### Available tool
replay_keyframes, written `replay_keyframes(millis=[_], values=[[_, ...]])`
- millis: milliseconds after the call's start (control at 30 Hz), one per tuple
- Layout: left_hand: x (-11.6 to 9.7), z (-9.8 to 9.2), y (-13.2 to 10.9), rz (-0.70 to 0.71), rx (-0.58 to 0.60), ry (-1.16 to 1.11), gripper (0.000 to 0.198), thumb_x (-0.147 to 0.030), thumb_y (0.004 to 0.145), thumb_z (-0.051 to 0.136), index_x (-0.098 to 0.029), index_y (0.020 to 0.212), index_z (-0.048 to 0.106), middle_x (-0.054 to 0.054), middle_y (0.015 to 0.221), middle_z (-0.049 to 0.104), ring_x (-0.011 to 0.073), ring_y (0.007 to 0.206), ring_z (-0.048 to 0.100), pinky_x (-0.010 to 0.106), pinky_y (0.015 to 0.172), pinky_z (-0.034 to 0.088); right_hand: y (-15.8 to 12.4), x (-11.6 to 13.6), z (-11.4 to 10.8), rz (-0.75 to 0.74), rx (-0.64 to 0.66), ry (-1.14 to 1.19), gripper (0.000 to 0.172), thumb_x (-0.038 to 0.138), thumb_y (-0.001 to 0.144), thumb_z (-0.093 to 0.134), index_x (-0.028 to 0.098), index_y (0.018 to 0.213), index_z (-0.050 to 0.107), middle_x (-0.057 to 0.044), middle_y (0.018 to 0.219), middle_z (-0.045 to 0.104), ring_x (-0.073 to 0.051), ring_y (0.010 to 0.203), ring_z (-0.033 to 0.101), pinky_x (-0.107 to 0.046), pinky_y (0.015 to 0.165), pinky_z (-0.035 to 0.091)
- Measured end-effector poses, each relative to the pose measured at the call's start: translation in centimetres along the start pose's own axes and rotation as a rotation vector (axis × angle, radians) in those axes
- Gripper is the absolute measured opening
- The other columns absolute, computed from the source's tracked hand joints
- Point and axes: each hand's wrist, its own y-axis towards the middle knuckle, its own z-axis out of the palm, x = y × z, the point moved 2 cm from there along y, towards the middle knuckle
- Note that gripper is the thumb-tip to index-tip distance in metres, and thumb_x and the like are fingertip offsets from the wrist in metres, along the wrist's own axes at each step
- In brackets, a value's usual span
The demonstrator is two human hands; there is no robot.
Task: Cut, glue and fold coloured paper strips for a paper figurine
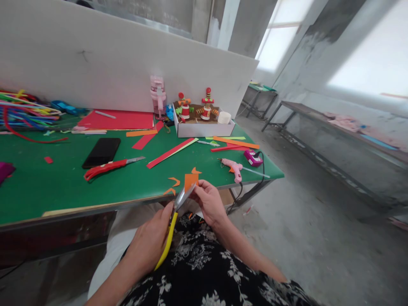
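Yellow-handled scissors [168, 242] are gripped in my left hand [152, 239], their blades slanting up to the right. Between the thumb and fingers of my right hand [210, 204] is an orange paper piece [190, 180], held at the front edge of the table. The blade tips lie over its lower part; whether they are cutting into it I cannot tell. Small curved orange paper scraps [174, 182] lie on the green table just left of the piece, and another orange scrap [195, 171] lies behind it.
On the green table [127, 187] lie a red utility knife [106, 169], a black phone [102, 152], paper strips [172, 153] and a pink glue gun [234, 168] with its cord. Behind them a white box [204, 130] holds two small figures. Pipe cleaners [25, 112] are heaped far left.
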Motion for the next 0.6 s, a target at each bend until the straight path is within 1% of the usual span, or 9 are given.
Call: replay_keyframes(millis=[167, 267, 600], values=[[0.37, 0.48, 0.23, 0.026, -0.032, -0.045, 0.06, -0.018, 0.089, 0.029, -0.014, 0.149, 0.029, 0.022, 0.145, 0.053, 0.0334, 0.118, 0.064, 0.049, 0.094, 0.051, 0.01, -0.13, -0.17, 0.029, -0.011, -0.005, 0.035, 0.041, 0.058, 0.088, 0.019, 0.073, 0.065, 0.002, 0.07, 0.07, -0.012, 0.06, 0.063, -0.026, 0.067, 0.054], [0.54, 0.68, 0.37, 0.036, -0.046, -0.065, 0.061, -0.018, 0.088, 0.032, -0.016, 0.149, 0.03, 0.02, 0.141, 0.056, 0.0341, 0.115, 0.065, 0.05, 0.092, 0.052, 0.0, -0.1, -0.08, 0.029, 0.005, -0.008, 0.036, 0.043, 0.058, 0.088, 0.019, 0.073, 0.064, 0.002, 0.068, 0.07, -0.012, 0.058, 0.063, -0.028, 0.067, 0.054], [0.57, 0.67, 0.31, 0.01, -0.047, -0.048, 0.064, -0.015, 0.086, 0.036, -0.019, 0.149, 0.032, 0.019, 0.138, 0.06, 0.034, 0.112, 0.068, 0.048, 0.09, 0.053, -0.02, -0.12, -0.12, 0.029, 0.018, -0.023, 0.034, 0.043, 0.059, 0.087, 0.02, 0.072, 0.066, 0.002, 0.066, 0.069, -0.012, 0.056, 0.061, -0.028, 0.067, 0.055]])
